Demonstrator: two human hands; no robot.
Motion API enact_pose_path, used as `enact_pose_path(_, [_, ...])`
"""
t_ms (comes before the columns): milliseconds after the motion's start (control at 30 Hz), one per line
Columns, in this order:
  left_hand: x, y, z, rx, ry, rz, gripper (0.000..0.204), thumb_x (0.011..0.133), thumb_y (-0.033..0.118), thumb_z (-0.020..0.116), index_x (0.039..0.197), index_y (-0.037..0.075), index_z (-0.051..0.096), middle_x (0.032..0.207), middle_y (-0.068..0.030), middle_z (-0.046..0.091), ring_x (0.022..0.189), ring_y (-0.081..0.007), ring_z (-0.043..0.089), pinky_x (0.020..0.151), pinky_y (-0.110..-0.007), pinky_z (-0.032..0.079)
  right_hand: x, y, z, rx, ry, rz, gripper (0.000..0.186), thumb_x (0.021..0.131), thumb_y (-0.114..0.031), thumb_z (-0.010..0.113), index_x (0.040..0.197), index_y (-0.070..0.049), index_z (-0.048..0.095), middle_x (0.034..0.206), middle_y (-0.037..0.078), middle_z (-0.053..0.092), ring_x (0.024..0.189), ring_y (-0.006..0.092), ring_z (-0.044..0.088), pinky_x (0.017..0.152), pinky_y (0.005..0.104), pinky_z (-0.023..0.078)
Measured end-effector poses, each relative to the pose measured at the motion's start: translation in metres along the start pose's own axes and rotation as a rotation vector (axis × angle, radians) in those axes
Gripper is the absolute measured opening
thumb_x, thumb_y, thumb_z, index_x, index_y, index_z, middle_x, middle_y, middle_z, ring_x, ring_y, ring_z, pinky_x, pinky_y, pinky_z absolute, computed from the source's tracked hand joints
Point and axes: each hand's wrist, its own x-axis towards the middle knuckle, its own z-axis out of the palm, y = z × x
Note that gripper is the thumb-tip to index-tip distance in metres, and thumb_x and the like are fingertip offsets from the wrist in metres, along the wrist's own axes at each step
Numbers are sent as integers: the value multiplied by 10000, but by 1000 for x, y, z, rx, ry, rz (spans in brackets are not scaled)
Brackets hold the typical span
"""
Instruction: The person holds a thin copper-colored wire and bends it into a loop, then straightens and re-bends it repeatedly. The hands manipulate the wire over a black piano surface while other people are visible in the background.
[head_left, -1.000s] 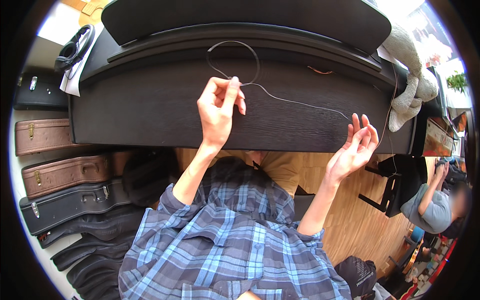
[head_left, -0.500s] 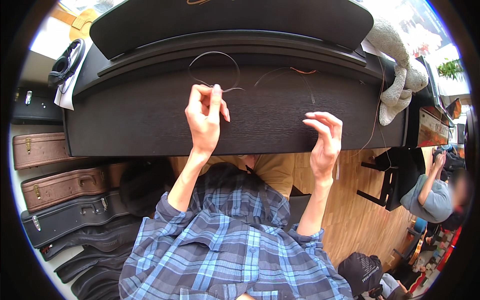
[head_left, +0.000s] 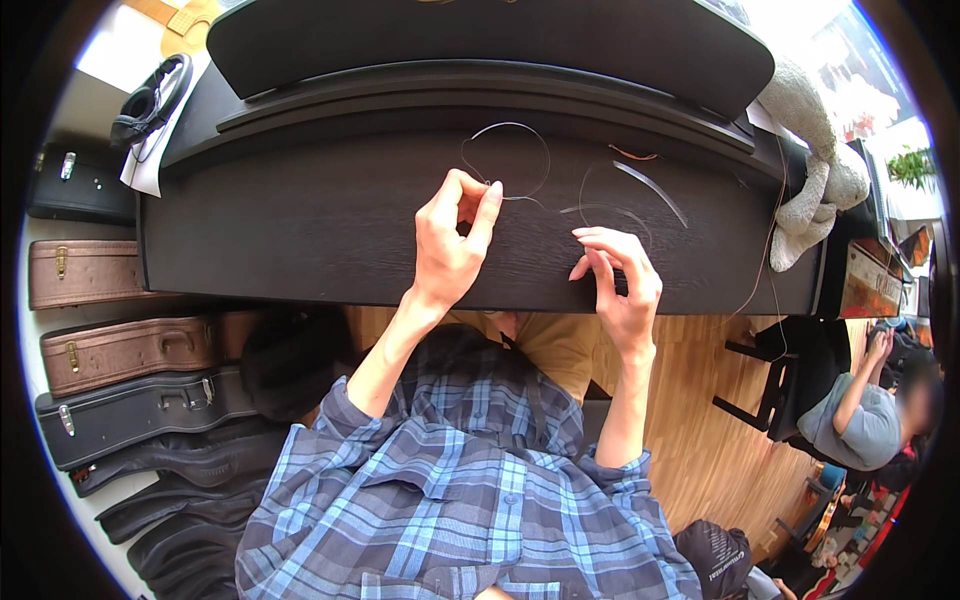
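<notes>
Near the middle of a black piano's closed lid (head_left: 300, 220), my left hand (head_left: 450, 235) pinches a thin string (head_left: 548, 165) between thumb and forefinger. The string rises from the fingertips in a round loop, and a short end points right. My right hand (head_left: 625, 275) is a little to the right, over the front part of the lid, with its fingers curled toward the thumb. It seems to grip a clear string (head_left: 652, 187), whose pale curved strands show just beyond the fingers; the exact grip point is hard to see. A small copper-coloured strand (head_left: 632, 154) lies farther back.
A grey plush toy (head_left: 805, 200) sits at the lid's right end, with thin strands hanging beside it. Headphones (head_left: 150, 100) lie at the far left. Instrument cases (head_left: 130, 350) are stacked to my left. A black stool (head_left: 790, 375) and a seated person (head_left: 860, 415) are on the right.
Both hands have come closer together; the left has moved right with its looped string. The right fingers have curled in more, and a clear strand now shows above that hand instead of beside the wrist.
</notes>
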Motion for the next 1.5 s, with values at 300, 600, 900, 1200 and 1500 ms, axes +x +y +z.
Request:
enact_pose_path(300, [1, 4, -1, -18, -25, -59, 207, 1041, 88, 654, 875, 56, 536, 658, 22, 579, 541, -34, 523, 500, -207, 402, -3, -5, 1, 63, -103, 54, 389, 880, 174, 627, 1159, -73, 739, 1150, 127, 739, 698, 156, 735, 655, 288, 592])
enact_pose_path(600, [-4, 8, 0, 156, -136, 88, 158, 996, 80, 714, 891, 27, 609, 680, 12, 597, 586, -39, 529, 528, -229, 412, 14, -23, 2, -122, -192, 105, 397, 909, 155, 607, 1215, -65, 733, 1185, 116, 731, 683, 173, 752, 610, 256, 578])
enact_pose_path(900, [-1, 9, -1, 251, -242, 269, 107, 950, 72, 752, 904, 33, 664, 726, -18, 633, 593, -76, 535, 537, -255, 412, 28, -21, 1, 392, 33, 529, 392, 962, 38, 692, 1257, -22, 441, 1214, 210, 687, 728, 258, 778, 561, 259, 616])
enact_pose_path(1200, [-2, 7, -2, 60, -157, -1, 158, 988, 108, 733, 880, 39, 640, 625, 29, 592, 537, -15, 499, 486, -223, 371, 23, -4, 2, 555, 190, 441, 662, 941, 51, 712, 1484, -24, 340, 1137, 172, 696, 755, 263, 778, 602, 264, 609])
enact_pose_path(1500, [-1, 18, 1, 19, -135, -41, 271, 1037, 77, 651, 791, 66, 539, 618, 25, 544, 516, -36, 493, 483, -225, 351, 17, -11, -3, 367, 0, 171, 149, 944, 48, 693, 1046, -22, 776, 1011, 89, 708, 796, 183, 777, 629, 262, 628])
